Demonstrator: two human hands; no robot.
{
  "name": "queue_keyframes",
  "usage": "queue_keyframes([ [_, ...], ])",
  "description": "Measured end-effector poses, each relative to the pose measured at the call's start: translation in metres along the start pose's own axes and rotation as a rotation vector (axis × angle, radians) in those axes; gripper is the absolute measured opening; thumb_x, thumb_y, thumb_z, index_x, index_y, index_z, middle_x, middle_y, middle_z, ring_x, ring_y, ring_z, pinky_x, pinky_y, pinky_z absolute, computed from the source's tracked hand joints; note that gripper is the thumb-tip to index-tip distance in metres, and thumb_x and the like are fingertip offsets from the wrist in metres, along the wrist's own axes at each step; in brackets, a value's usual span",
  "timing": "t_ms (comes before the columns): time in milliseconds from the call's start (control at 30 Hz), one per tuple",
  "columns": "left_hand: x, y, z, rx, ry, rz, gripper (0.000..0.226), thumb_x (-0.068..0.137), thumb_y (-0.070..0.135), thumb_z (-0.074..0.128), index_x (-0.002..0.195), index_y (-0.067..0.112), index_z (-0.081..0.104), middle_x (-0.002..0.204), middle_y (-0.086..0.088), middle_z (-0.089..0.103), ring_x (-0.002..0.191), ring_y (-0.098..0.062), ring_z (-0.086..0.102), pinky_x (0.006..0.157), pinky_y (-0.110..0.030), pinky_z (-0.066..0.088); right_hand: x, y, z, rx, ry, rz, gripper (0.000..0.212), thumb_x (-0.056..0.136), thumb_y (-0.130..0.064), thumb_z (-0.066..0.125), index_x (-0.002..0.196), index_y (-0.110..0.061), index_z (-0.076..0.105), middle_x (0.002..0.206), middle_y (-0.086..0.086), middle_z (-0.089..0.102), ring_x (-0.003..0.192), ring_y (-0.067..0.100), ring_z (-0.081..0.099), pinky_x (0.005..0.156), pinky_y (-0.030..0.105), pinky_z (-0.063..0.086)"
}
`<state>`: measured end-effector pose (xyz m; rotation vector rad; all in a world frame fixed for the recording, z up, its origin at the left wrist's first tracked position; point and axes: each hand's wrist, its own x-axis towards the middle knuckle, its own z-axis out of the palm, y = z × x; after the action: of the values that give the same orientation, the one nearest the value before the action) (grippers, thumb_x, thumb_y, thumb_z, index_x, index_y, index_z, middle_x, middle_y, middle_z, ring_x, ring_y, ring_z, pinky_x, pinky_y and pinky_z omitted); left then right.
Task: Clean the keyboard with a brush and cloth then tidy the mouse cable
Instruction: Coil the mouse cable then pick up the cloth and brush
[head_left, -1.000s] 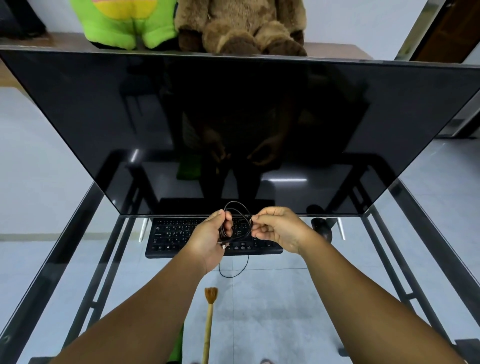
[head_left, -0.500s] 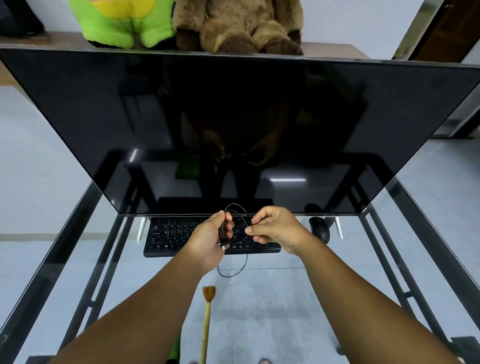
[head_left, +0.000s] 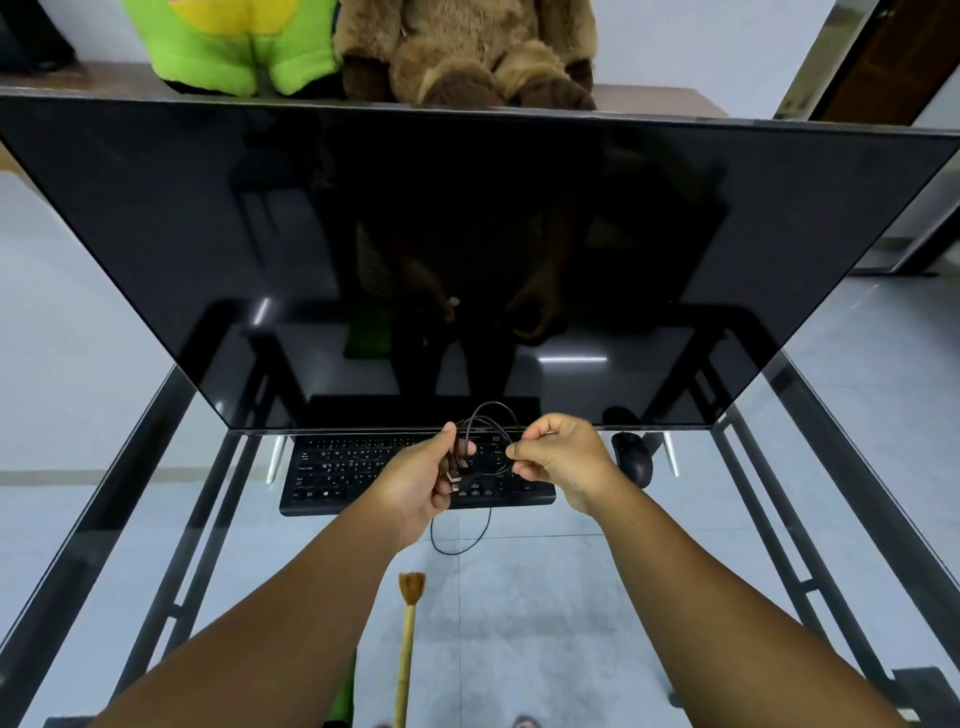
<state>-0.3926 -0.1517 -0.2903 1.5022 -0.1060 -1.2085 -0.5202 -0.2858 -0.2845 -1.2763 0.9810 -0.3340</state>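
Nearest the camera, two bare forearms reach forward over a glass table (head_left: 649, 571) with a dark metal frame. Between them a brush (head_left: 408, 629) lies on the glass, its wooden handle pointing toward the near edge and its brown bristles toward the far side. A patch of green shows just left of the handle, at the near edge, beside the left forearm; what it is cannot be told.

Farther out, both hands meet above the near edge of the keyboard (head_left: 363, 478). The left hand (head_left: 421, 486) is clenched around a bundle of black cable (head_left: 491, 415), with the thumb on the far side and a pale plug end sticking out by its fingers. The right hand (head_left: 558, 457) pinches a strand of the same cable between thumb and forefinger, its other fingers curled in. Loops of the cable rise between the two hands, and one slack loop hangs below the left hand, over the glass in front of the keyboard.

The keyboard is black and lies flat on the table, partly hidden by the hands. Just right of it sits a black mouse (head_left: 634, 460).

Behind these stands a large dark screen (head_left: 311, 249), switched off. Past its top edge, a green plush toy (head_left: 228, 47) and a brown plush bear (head_left: 467, 52) sit side by side on a shelf.
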Motion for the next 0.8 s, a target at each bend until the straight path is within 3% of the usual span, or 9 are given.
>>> queue_keyframes([
  [133, -0.003, -0.006, 0.003, -0.126, -0.123, 0.04, 0.053, 0.081, 0.054, 0.062, 0.105, 0.008, 0.069, 0.083, 0.0, 0.061, 0.059, -0.008, 0.046, 0.058, -0.02, 0.042, 0.002, 0.008, 0.001, 0.067, 0.085, 0.027, 0.019, 0.074, 0.007, 0.076, 0.075, -0.003, 0.059, 0.063, 0.014, 0.065, 0.051, 0.016, 0.063, 0.053, 0.022, 0.054],
  [300, -0.003, -0.019, 0.006, -0.157, -0.216, 0.171, 0.04, 0.073, 0.015, 0.076, 0.111, 0.006, 0.065, 0.084, -0.002, 0.058, 0.073, -0.007, 0.06, 0.072, -0.018, 0.049, 0.004, 0.015, -0.003, 0.131, 0.131, 0.055, 0.017, 0.073, 0.006, 0.077, 0.074, -0.002, 0.062, 0.063, 0.011, 0.066, 0.055, 0.02, 0.064, 0.056, 0.024, 0.055],
  [400, 0.0, -0.024, 0.01, -0.137, -0.126, 0.189, 0.036, 0.078, 0.003, 0.074, 0.113, 0.002, 0.065, 0.089, -0.007, 0.063, 0.08, -0.013, 0.063, 0.072, -0.019, 0.051, 0.003, 0.017, -0.007, 0.143, 0.108, 0.05, 0.017, 0.074, 0.006, 0.077, 0.075, -0.002, 0.062, 0.063, 0.013, 0.065, 0.054, 0.021, 0.062, 0.055, 0.025, 0.055],
  [567, 0.005, -0.026, 0.015, -0.206, -0.001, 0.176, 0.009, 0.082, 0.011, 0.072, 0.088, 0.005, 0.069, 0.072, -0.002, 0.06, 0.066, -0.011, 0.058, 0.063, -0.017, 0.051, 0.0, 0.018, -0.013, 0.142, 0.043, 0.039, 0.016, 0.075, 0.005, 0.078, 0.082, 0.002, 0.064, 0.064, 0.014, 0.064, 0.052, 0.02, 0.06, 0.057, 0.026, 0.054],
  [800, 0.016, -0.027, 0.03, -0.197, 0.138, 0.111, 0.023, 0.08, 0.014, 0.077, 0.098, 0.001, 0.071, 0.08, -0.007, 0.067, 0.062, -0.011, 0.061, 0.059, -0.016, 0.053, 0.0, 0.026, -0.027, 0.138, 0.028, -0.004, 0.012, 0.076, 0.003, 0.078, 0.084, 0.001, 0.069, 0.067, 0.015, 0.068, 0.055, 0.02, 0.064, 0.056, 0.024, 0.054],
])
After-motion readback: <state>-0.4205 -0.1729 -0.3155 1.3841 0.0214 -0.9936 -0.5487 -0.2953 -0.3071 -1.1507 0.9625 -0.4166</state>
